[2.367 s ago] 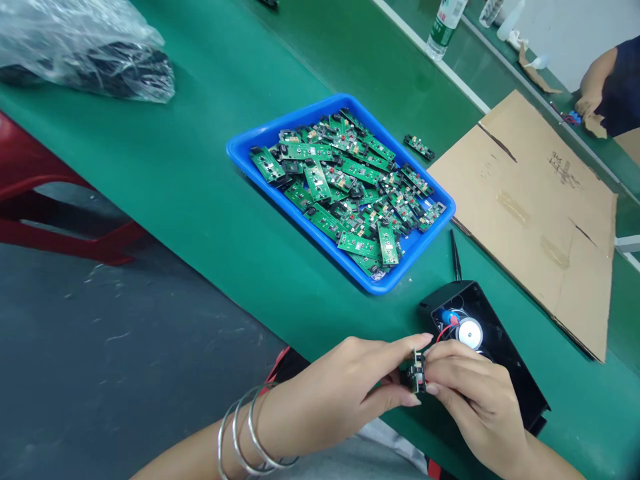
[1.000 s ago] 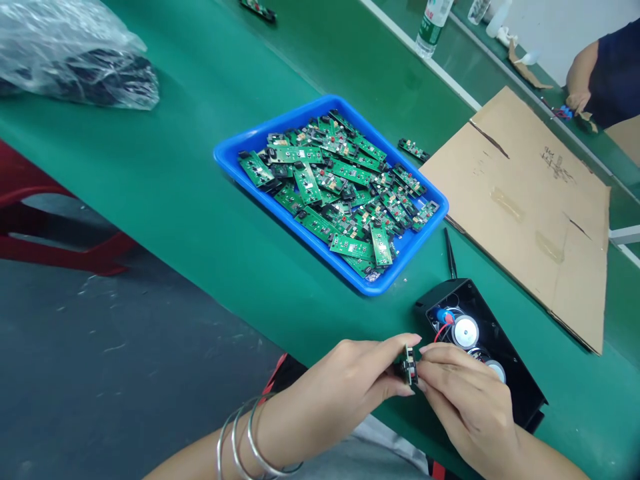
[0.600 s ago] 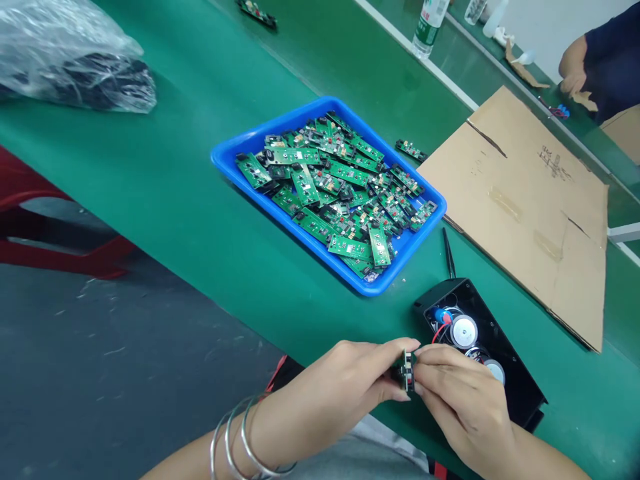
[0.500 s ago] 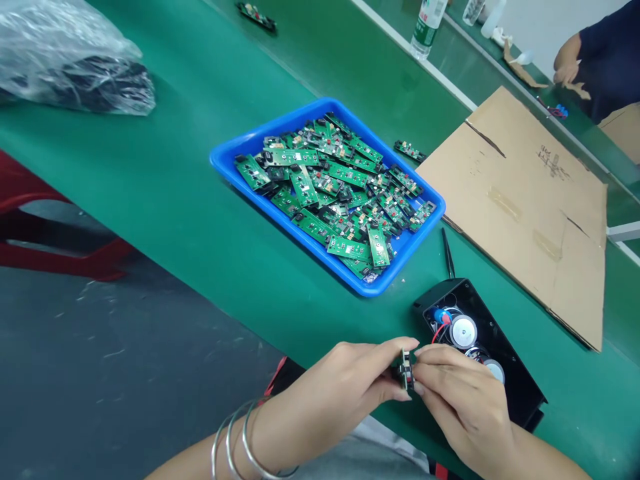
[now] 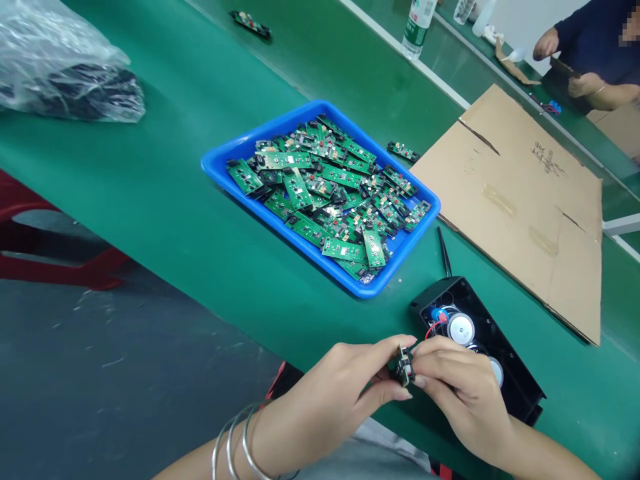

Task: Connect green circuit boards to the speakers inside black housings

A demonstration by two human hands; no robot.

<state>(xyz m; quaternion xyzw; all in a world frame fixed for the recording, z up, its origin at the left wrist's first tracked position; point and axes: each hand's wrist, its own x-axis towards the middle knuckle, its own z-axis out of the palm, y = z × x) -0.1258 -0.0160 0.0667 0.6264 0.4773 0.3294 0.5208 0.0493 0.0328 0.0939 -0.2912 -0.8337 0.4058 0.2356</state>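
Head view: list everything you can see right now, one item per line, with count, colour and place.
tray: one, blue, mid-belt
circuit boards: many, green, piled in tray
loose boards: two, green, on belt beyond tray
speaker housing: one, black, by hands
tweezers: one, black, beside tray
cardboard: one, brown, right
plastic bag: one, clear, far left
bottle: one, clear, top
co-worker: one, dark sleeve, top right
small board: one, green, pinched by both hands
left hand
right hand

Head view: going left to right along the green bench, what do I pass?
Clear plastic bag of dark parts → blue plastic tray of green circuit boards → lone green circuit board beside the tray → flat brown cardboard sheet.
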